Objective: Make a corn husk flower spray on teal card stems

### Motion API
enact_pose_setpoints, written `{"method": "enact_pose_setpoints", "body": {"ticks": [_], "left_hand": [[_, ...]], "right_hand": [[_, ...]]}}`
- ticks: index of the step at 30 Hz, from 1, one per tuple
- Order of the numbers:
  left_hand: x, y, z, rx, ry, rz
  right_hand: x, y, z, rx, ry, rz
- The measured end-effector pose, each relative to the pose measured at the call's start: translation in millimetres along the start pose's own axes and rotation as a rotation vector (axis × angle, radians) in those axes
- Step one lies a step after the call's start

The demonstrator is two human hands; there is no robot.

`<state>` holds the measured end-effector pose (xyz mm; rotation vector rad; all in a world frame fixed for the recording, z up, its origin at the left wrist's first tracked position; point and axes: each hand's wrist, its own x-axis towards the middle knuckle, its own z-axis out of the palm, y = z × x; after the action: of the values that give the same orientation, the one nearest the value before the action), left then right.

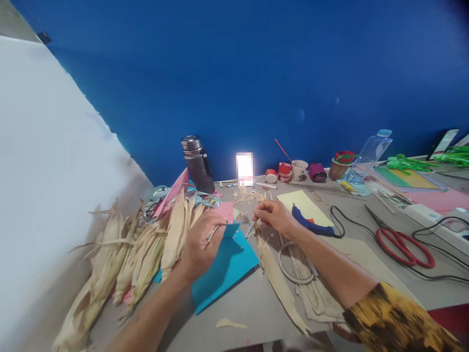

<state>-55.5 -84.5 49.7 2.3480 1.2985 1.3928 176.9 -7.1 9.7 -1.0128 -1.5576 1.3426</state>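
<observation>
The grey table [256,313] in front of me carries a big pile of dried corn husks [120,254] on the left, with a teal paper [223,269] just beside it and a long husk [274,274] in the middle. On the right lie a yellow sheet [302,203], a blue glue gun [311,226], red scissors [403,244] and a black cable [439,274]. At the far edge stand a dark flask [198,166], some small pots [284,172] and a plastic bottle [368,156].

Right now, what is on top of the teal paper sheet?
The left hand rests on the teal paper sheet, holding a small metal tool; corn husks overlap its left edge. The palm hides whatever lies beneath it.
</observation>
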Motion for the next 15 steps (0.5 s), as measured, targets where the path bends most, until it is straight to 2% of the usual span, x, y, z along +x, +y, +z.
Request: {"method": "enact_pose_setpoints", "body": {"ticks": [3,11,15], "left_hand": [[-12.2,-3.7,12.2,-0.018,-0.045,-0.028],[-25.7,-5.7,27.5,-0.005,-0.026,-0.07],[-31.4,-6.5,33.5,-0.034,-0.07,-0.087]], "right_hand": [[-1.5,-0.9,0.2,0.053,-0.048,-0.009],[-15.1,-2.1,13.7,-0.038,-0.292,-0.026],[-20.1,-3.0,23.6,-0.119,-0.292,-0.061]]}}
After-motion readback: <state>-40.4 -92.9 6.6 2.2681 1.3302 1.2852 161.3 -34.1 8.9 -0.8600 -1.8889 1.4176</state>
